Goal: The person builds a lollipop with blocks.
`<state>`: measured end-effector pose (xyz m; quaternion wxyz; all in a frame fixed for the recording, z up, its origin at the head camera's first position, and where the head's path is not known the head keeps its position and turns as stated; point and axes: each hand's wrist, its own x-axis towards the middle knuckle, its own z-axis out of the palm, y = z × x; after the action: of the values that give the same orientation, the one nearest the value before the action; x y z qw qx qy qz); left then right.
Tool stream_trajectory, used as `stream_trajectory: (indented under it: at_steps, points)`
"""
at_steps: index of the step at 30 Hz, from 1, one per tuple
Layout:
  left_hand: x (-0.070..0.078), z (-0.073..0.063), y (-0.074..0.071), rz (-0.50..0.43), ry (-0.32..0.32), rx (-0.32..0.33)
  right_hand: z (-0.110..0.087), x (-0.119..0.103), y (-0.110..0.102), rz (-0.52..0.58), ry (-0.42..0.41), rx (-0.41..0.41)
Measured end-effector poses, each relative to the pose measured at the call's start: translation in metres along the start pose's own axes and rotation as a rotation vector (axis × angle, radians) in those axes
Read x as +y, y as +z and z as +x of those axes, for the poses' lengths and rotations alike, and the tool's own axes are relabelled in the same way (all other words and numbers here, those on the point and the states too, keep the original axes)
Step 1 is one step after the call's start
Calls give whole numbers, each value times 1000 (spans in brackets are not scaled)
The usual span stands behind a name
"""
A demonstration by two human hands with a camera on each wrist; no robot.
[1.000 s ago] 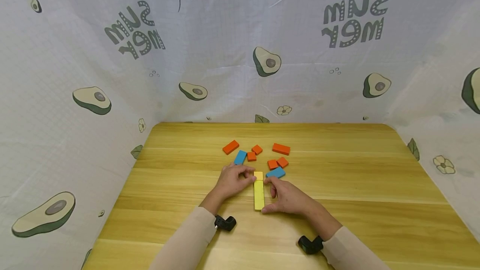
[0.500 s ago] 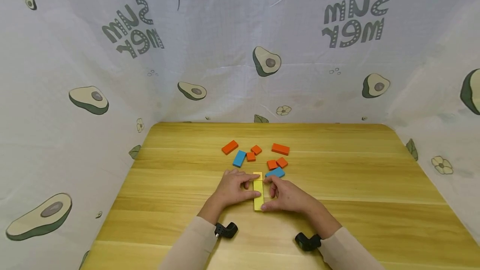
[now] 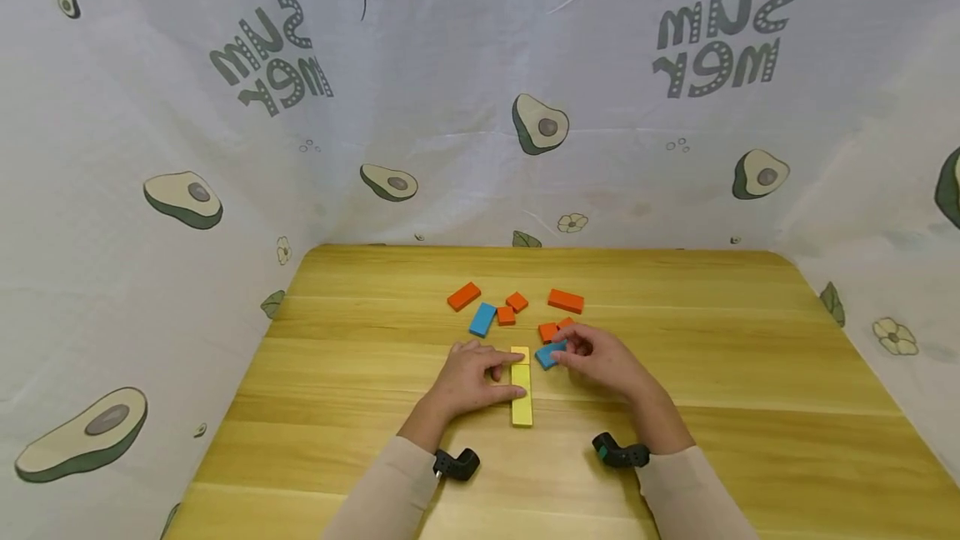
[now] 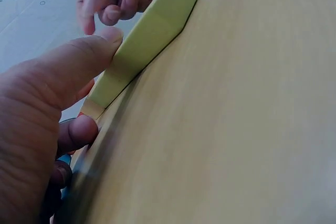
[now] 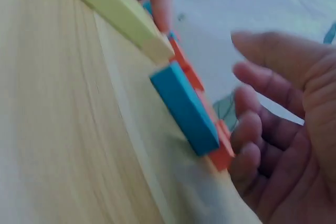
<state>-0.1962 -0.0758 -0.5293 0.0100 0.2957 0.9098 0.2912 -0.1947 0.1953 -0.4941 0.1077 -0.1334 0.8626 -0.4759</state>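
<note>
A long yellow block (image 3: 522,411) lies on the table, with a small orange-yellow square block (image 3: 519,351) against its far end. My left hand (image 3: 467,377) rests on them from the left, index finger on the square and thumb on the long block. To their right is a blue block (image 3: 545,356). Over it hovers my right hand (image 3: 607,363), fingers loosely bent. In the right wrist view a gap separates those fingers (image 5: 247,129) from the blue block (image 5: 185,109), and nothing is in their grasp.
A second blue block (image 3: 483,319) lies farther left. Orange squares (image 3: 506,316) and orange bars (image 3: 464,297) are scattered behind, another bar (image 3: 566,301) at the right. A printed curtain (image 3: 450,107) encloses the wooden table (image 3: 712,315).
My right hand has left the long yellow block and moved away and rightward to the blue block. My left hand spread its thumb onto the long block, with the index finger on the square.
</note>
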Motion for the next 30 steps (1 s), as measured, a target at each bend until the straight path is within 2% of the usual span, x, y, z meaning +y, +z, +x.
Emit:
stream_trajectory:
  at_steps: [2,4,11,30]
  points:
    - [0,0,1,0,4,0,-1,6,-2,-42,29,69]
    - [0,0,2,1,10,2,-1,12,-2,-71,48,96]
    - [-1,-1,2,11,10,3,1,25,0,-129,45,84]
    - [1,-1,0,-9,3,2,1,20,-1,-170,88,57]
